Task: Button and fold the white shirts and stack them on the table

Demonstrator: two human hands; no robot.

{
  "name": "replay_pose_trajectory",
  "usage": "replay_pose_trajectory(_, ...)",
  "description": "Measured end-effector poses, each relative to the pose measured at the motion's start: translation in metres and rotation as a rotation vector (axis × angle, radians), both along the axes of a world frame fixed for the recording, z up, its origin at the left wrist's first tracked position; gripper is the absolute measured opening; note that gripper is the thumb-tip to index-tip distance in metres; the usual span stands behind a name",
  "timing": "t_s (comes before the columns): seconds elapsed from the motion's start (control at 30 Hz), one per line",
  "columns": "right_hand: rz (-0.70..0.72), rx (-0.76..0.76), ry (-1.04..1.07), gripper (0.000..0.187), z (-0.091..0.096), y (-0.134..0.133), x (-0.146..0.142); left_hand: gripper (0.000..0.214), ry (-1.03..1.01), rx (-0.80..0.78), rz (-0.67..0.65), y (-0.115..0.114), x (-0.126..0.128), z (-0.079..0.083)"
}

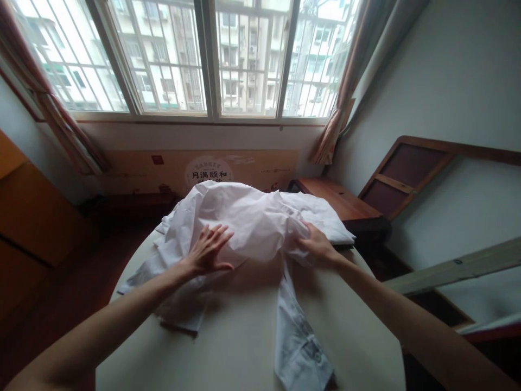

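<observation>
A crumpled white garment (248,222) lies heaped on a pale round table (240,336). One sleeve or strip of it (299,336) trails toward the near edge. My left hand (208,251) rests flat on the cloth's left side with its fingers spread. At the heap's right side, my right hand (316,244) presses into the fabric, and its fingers are partly buried in the folds.
A large barred window (203,60) with curtains fills the far wall. A cardboard panel (203,169) leans under it. A wooden side table (340,201) and a leaning wooden frame (407,174) stand at right. A wooden cabinet (28,217) is at left.
</observation>
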State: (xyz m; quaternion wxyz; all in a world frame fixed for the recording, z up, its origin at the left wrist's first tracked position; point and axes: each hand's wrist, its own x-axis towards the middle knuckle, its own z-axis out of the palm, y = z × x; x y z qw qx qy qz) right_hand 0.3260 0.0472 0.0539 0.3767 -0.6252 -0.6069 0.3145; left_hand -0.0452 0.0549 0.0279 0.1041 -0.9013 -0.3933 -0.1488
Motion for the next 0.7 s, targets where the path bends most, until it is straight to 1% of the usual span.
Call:
replay_pose_trajectory(0.03,-0.011,-0.059,0.101,0.050,-0.001,-0.003,-0.003,0.082,0.005,-0.003,-0.013,-0.010,0.000,-0.006)
replay_pose_trajectory(0.07,-0.012,-0.119,0.198,0.046,0.001,-0.004,-0.004,0.071,0.007,-0.016,-0.001,-0.017,0.000,-0.009)
replay_pose_trajectory(0.13,-0.012,-0.199,0.355,0.041,0.013,0.001,-0.002,0.036,0.017,-0.066,0.057,-0.023,0.001,-0.011)
replay_pose_trajectory(0.17,-0.046,-0.182,0.405,0.039,0.022,0.006,0.001,0.023,0.024,-0.098,0.086,-0.023,0.001,-0.010)
replay_pose_trajectory(0.2,-0.119,-0.115,0.433,0.038,0.033,0.013,0.006,0.021,0.024,-0.131,0.111,-0.021,0.001,-0.007)
replay_pose_trajectory(0.27,-0.331,0.129,0.440,0.036,0.059,0.029,0.016,0.024,-0.002,-0.223,0.125,-0.014,-0.003,-0.001)
replay_pose_trajectory(0.3,-0.431,0.266,0.420,0.037,0.072,0.035,0.020,0.023,-0.032,-0.303,0.111,-0.009,-0.007,0.003)
replay_pose_trajectory(0.33,-0.503,0.383,0.386,0.037,0.086,0.040,0.024,0.021,-0.069,-0.420,0.091,-0.006,-0.013,0.008)
replay_pose_trajectory(0.37,-0.531,0.457,0.346,0.037,0.097,0.042,0.027,0.019,-0.109,-0.571,0.061,-0.003,-0.020,0.015)
replay_pose_trajectory(0.4,-0.509,0.473,0.310,0.037,0.107,0.042,0.030,0.017,-0.149,-0.749,0.021,-0.002,-0.027,0.022)
replay_pose_trajectory(0.43,-0.440,0.423,0.283,0.037,0.114,0.039,0.032,0.016,-0.180,-0.934,-0.027,-0.004,-0.034,0.031)
replay_pose_trajectory(0.47,-0.336,0.318,0.256,0.036,0.117,0.035,0.035,0.017,-0.189,-1.108,-0.084,-0.007,-0.041,0.039)
replay_pose_trajectory(0.5,-0.211,0.177,0.221,0.034,0.118,0.029,0.038,0.021,-0.174,-1.261,-0.151,-0.014,-0.045,0.047)
replay_pose_trajectory(0.57,0.052,-0.112,0.117,0.029,0.109,0.016,0.045,0.037,-0.059,-1.502,-0.301,-0.036,-0.047,0.056)
replay_pose_trajectory(0.63,0.244,-0.301,-0.016,0.023,0.093,0.004,0.054,0.055,0.121,-1.699,-0.420,-0.066,-0.037,0.053)
replay_pose_trajectory(0.7,0.387,-0.434,-0.109,0.023,0.077,-0.006,0.062,0.066,0.289,-1.861,-0.531,-0.096,-0.019,0.041)
